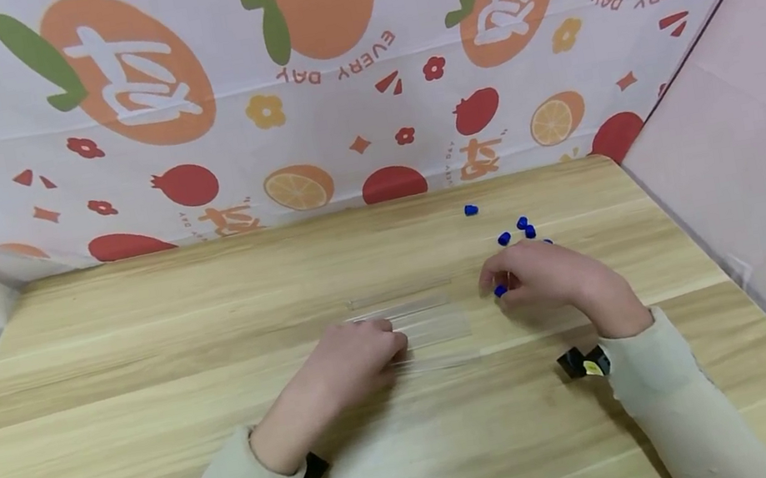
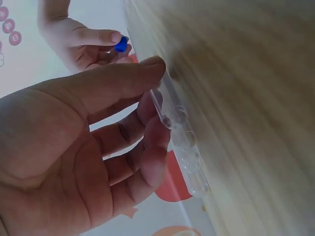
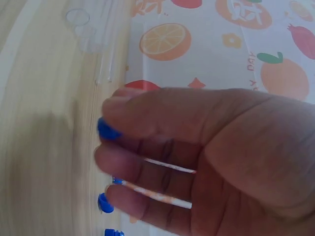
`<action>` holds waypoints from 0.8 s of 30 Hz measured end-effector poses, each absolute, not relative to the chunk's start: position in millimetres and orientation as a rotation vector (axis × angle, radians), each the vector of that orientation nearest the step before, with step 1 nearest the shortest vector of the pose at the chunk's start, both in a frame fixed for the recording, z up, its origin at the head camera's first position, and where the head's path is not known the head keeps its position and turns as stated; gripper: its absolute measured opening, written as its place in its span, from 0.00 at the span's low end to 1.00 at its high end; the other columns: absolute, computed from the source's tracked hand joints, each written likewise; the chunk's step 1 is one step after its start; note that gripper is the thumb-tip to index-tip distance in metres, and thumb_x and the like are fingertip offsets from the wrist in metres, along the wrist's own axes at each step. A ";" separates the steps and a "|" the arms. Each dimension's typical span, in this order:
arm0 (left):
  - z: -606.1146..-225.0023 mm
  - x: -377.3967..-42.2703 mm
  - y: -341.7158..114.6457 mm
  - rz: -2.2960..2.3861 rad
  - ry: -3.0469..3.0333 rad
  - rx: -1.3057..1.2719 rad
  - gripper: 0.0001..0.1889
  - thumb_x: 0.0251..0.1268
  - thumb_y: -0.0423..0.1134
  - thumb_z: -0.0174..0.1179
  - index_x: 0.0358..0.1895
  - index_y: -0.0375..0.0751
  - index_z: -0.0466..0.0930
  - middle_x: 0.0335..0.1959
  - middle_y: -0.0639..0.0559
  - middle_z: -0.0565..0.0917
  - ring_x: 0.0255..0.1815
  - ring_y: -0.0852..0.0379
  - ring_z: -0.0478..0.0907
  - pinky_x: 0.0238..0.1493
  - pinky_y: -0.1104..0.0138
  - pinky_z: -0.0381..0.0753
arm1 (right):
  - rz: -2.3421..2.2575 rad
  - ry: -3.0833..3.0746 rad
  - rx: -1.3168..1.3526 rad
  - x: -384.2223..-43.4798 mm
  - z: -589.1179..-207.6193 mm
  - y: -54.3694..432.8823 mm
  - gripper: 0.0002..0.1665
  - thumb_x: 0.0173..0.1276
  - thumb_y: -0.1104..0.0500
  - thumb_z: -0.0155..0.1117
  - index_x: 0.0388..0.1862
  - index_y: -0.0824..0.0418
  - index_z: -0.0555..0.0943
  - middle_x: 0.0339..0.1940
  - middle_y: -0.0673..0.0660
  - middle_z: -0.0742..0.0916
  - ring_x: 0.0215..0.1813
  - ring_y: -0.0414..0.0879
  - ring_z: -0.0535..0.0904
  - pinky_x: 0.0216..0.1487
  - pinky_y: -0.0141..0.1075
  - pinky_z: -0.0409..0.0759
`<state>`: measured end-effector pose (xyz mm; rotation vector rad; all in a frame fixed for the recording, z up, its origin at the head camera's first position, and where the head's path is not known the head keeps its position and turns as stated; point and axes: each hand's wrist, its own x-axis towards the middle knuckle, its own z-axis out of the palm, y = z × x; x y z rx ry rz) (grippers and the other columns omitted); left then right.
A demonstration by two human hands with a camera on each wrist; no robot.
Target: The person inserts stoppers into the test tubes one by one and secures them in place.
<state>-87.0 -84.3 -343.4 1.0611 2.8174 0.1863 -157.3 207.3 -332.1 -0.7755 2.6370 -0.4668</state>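
Observation:
Several clear test tubes [image 1: 436, 327] lie side by side on the wooden table. My left hand [image 1: 364, 352] is over their left part, with thumb and fingers pinching one clear test tube [image 2: 157, 104]; its rounded end shows by the fingertips in the left wrist view. To the right of the tubes, my right hand [image 1: 541, 273] pinches a small blue cap [image 3: 107, 129] between thumb and fingers. Just beyond that hand lie several loose blue caps [image 1: 504, 239], one of them partly hidden by it.
The light wood table [image 1: 142, 347] ends at a fruit-printed cloth [image 1: 334, 129] at the back. A pale panel [image 1: 752, 126] stands along the right side. Black wrist mounts [image 1: 582, 364] sit under both sleeves, close over the table.

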 end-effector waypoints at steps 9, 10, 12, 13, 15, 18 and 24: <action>-334.1 -93.8 -91.6 0.389 2.704 1.106 0.03 0.61 0.37 0.66 0.35 0.49 0.81 0.32 0.58 0.77 0.29 0.61 0.72 0.32 0.64 0.76 | -0.681 2.681 -0.841 -159.1 -328.0 205.2 0.13 0.65 0.62 0.71 0.48 0.55 0.86 0.39 0.46 0.87 0.39 0.42 0.80 0.43 0.37 0.82; -331.8 -95.2 -93.1 0.420 2.687 1.109 0.03 0.63 0.38 0.66 0.36 0.49 0.81 0.33 0.58 0.79 0.30 0.62 0.73 0.34 0.65 0.76 | -0.714 2.694 -0.839 -159.5 -327.0 204.6 0.12 0.65 0.61 0.72 0.48 0.55 0.86 0.37 0.45 0.86 0.38 0.42 0.80 0.41 0.37 0.82; -327.8 -98.3 -96.2 0.477 2.656 1.120 0.01 0.64 0.37 0.64 0.37 0.48 0.82 0.33 0.60 0.80 0.32 0.62 0.75 0.37 0.66 0.77 | -0.788 2.713 -0.835 -160.5 -324.8 203.5 0.11 0.65 0.60 0.72 0.47 0.55 0.86 0.34 0.44 0.86 0.37 0.42 0.80 0.39 0.38 0.81; -326.0 -99.9 -97.9 0.504 2.641 1.120 0.01 0.65 0.37 0.63 0.37 0.48 0.82 0.32 0.61 0.80 0.32 0.63 0.75 0.38 0.66 0.77 | -0.818 2.721 -0.839 -161.3 -324.1 203.0 0.11 0.65 0.59 0.72 0.46 0.55 0.86 0.34 0.43 0.86 0.36 0.42 0.80 0.38 0.37 0.81; -323.2 -103.0 -101.3 0.565 2.608 1.112 0.01 0.66 0.37 0.62 0.37 0.48 0.82 0.30 0.63 0.80 0.31 0.63 0.75 0.38 0.67 0.76 | -0.879 2.735 -0.839 -162.3 -322.4 201.9 0.10 0.65 0.57 0.73 0.45 0.53 0.86 0.33 0.43 0.86 0.36 0.42 0.80 0.38 0.38 0.81; -321.3 -107.1 -105.3 0.695 2.548 1.092 0.03 0.68 0.37 0.60 0.41 0.48 0.83 0.31 0.65 0.81 0.32 0.66 0.76 0.39 0.68 0.78 | -0.993 2.739 -0.840 -162.9 -319.7 200.3 0.09 0.66 0.55 0.72 0.45 0.50 0.86 0.34 0.43 0.86 0.37 0.41 0.80 0.39 0.38 0.82; -319.8 -114.2 -107.3 0.960 2.397 1.090 0.07 0.70 0.36 0.60 0.48 0.42 0.82 0.34 0.60 0.85 0.34 0.67 0.79 0.40 0.68 0.83 | -1.294 2.699 -0.806 -160.9 -312.9 200.5 0.09 0.68 0.52 0.70 0.45 0.50 0.87 0.37 0.45 0.88 0.39 0.42 0.82 0.40 0.35 0.83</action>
